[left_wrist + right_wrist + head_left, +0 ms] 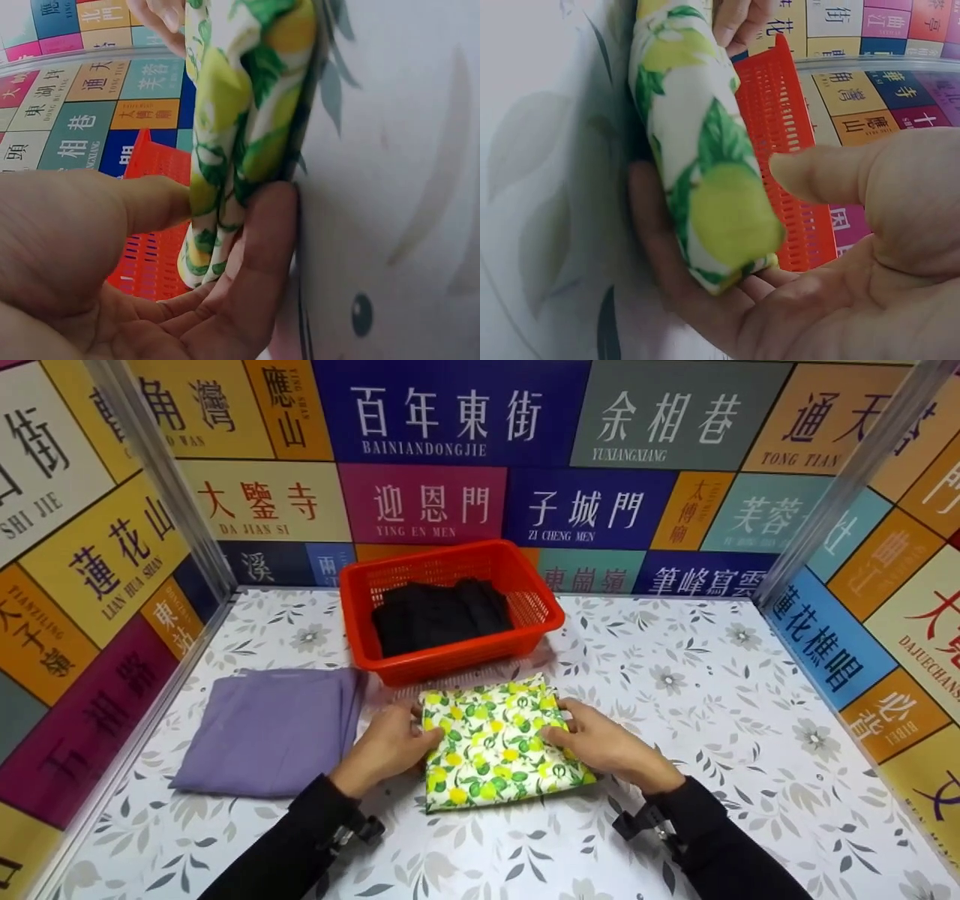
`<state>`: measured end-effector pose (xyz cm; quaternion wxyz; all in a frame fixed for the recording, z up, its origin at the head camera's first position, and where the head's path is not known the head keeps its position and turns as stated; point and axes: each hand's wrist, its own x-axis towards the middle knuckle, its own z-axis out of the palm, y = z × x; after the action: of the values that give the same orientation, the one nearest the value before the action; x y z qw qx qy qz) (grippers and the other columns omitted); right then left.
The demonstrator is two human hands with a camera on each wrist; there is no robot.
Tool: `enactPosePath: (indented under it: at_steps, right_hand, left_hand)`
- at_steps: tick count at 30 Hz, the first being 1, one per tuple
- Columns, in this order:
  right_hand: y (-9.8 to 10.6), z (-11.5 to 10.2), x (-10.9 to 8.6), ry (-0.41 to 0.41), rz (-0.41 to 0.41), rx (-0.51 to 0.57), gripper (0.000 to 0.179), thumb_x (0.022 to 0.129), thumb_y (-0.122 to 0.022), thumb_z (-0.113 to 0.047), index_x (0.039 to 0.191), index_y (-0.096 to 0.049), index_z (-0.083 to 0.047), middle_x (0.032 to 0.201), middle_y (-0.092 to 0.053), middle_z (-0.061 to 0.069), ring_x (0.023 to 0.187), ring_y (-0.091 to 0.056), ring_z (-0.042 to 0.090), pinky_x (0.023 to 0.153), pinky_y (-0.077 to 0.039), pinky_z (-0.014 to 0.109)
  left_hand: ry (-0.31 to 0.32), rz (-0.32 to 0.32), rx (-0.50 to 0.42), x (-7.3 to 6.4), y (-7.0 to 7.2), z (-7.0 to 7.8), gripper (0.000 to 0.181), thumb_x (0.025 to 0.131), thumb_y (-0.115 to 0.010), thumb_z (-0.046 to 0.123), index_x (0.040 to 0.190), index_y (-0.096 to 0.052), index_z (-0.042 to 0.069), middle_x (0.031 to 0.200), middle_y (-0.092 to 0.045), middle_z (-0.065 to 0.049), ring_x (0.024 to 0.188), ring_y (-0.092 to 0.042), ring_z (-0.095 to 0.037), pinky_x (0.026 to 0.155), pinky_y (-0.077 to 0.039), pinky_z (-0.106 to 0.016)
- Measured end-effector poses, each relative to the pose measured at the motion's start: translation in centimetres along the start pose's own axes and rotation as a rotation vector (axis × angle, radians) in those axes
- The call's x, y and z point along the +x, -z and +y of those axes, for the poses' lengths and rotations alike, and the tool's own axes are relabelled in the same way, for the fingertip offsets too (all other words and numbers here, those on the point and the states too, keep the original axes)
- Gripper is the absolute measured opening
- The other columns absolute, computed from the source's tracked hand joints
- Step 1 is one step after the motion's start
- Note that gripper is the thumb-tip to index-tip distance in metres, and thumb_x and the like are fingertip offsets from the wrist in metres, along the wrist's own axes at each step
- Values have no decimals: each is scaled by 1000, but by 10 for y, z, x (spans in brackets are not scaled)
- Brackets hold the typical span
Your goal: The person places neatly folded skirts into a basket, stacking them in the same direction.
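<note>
A folded lemon-print cloth [499, 746], white with yellow fruit and green leaves, lies at the middle of the table. At its left side my left hand [394, 746] pinches the edge; the left wrist view shows the thumb on top and fingers [266, 240] beneath the folded layers. My right hand [611, 742] holds the opposite side, with fingers [667, 255] tucked under the cloth and the thumb above it. Whether that thumb presses on the fabric is hard to tell in the right wrist view. What kind of item the cloth is cannot be made out.
Behind the cloth stands a red plastic basket [450, 656] with folded black fabric [442, 615] inside. A folded purple cloth [270, 735] lies to the left. Printed panels [420, 502] enclose the back and sides of the floral-patterned table [675, 697].
</note>
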<state>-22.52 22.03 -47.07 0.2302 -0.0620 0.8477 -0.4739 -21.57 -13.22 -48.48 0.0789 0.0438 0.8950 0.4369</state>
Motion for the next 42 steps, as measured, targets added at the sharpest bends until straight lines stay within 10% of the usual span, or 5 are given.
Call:
enactPosePath:
  at_steps: [2,5,8,19,42]
  right_hand:
    - [-2,0,1,25,11,-14,90,117,-72,-37,183,-23,1,122,-71,17,85,-62,18,74,-56,33]
    - [-4,0,1,45,27,-31,96,115,-74,-38,183,-22,3,154,-64,34,124,-74,39,112,-63,52]
    - [-5,1,1,55,43,-25,99,112,-78,-41,183,-23,1,187,-28,36,173,-35,55,143,-28,71]
    - [-1,9,8,159,56,-1,107,109,-81,-28,189,-11,-37,198,-7,18,180,-13,55,143,-12,77]
    - [-6,13,16,217,60,-86,73,111,-76,-14,178,-49,-15,189,-41,17,178,-31,45,144,-24,71]
  left_hand:
    - [-3,-16,-22,-2,-1,2,48,104,-87,27,139,-66,1,92,-71,-9,70,-61,-17,60,-49,-30]
    - [5,-43,-47,-5,-4,4,62,103,-89,29,151,-60,2,98,-72,-11,73,-62,-18,64,-50,-32]
    - [11,-54,-80,-6,-7,6,74,101,-91,27,160,-53,3,111,-79,-14,87,-71,-21,74,-58,-36]
    - [-163,-43,-96,-2,-14,4,110,102,-87,9,188,-19,15,183,-47,-26,159,-59,-44,132,-49,-65]
    - [-204,-93,-84,0,-17,1,79,105,-82,12,177,-50,16,179,-56,-15,167,-52,-38,138,-42,-63]
